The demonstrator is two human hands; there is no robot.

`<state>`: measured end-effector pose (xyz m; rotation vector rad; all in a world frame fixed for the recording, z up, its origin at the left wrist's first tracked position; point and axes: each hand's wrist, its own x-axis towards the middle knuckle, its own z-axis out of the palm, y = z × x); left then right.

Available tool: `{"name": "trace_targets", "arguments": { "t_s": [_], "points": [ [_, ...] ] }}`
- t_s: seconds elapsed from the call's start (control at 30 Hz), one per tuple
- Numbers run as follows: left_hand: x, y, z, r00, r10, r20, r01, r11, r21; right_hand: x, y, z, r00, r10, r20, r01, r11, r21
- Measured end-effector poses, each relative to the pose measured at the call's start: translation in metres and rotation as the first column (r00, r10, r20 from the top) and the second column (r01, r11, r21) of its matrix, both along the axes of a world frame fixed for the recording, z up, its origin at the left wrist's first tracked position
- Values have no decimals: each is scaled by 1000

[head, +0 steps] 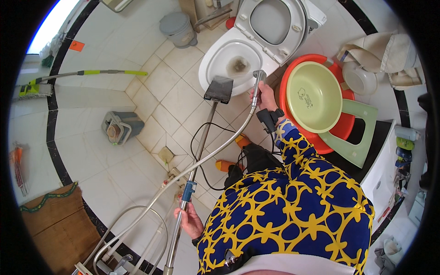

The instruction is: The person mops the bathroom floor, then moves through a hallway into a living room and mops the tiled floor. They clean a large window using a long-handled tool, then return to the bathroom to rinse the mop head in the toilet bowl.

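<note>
My right hand (266,98) grips a chrome hand-held sprayer (259,75), its head over the near right rim of a white toilet bowl (213,58). A metal hose (206,158) runs from the sprayer down to the lower left. My left hand (191,220) is closed around a long metal mop pole (205,141), just below its blue plastic collar (188,191). The dark, wet-looking flat mop head (220,88) is tilted at the front rim of the bowl. Brownish water (238,65) lies in the bowl, and the toilet lid and seat (271,20) are raised.
A green basin (314,96) sits in a red basin (287,68) at right, beside a pale green stool (369,137). A grey bin (177,29) stands behind. Left are a mop bucket (123,125) and another mop (103,72). A black cable (206,177) loops near my feet.
</note>
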<state>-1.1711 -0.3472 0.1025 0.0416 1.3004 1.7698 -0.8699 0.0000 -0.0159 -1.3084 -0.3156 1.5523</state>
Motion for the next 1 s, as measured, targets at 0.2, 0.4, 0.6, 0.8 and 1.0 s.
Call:
{"name": "trace_targets", "arguments": {
  "t_s": [0.2,0.4,0.6,0.8,1.0],
  "points": [
    [1,-4,-1,1000,7,20,-7,1000,3,-2,-2,-3,999,-22,48,23,1000,-18],
    [1,-5,-1,1000,17,16,-17,1000,-9,-3,-5,-4,995,-29,93,29,1000,-6],
    [0,-7,-2,1000,0,22,0,1000,-2,-4,-7,-4,994,-40,98,42,999,-13],
    [-4,-9,-1,1000,-3,31,3,1000,-6,-12,-11,10,988,-87,-130,78,994,-76],
    [-4,-10,4,1000,-26,1,26,1000,5,-47,-46,23,952,175,-251,-193,980,-50]
  ]
}}
